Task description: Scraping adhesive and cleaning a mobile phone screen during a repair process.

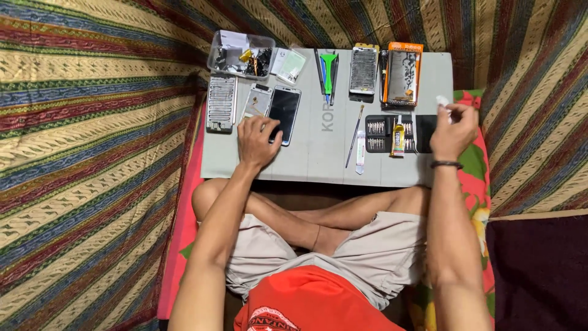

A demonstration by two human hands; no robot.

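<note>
left hand point(257, 142) spread flat on the dark smartphone point(285, 113) near its lower edge, right hand point(452, 132) off at the grey board's point(318, 153) far side, pinching a small white wad point(442, 101)

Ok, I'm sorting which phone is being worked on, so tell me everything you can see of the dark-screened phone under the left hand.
The dark-screened phone is a slim rectangular slab with a glossy black face and a pale, silvery edge. It lies flat, face up, on the grey work board, long side pointing away from the person. The screen looks unlit. The left hand rests over its near end, fingers on its lower part. Close beside it, on its left, lies a lighter phone body; whether they touch is unclear.
</note>
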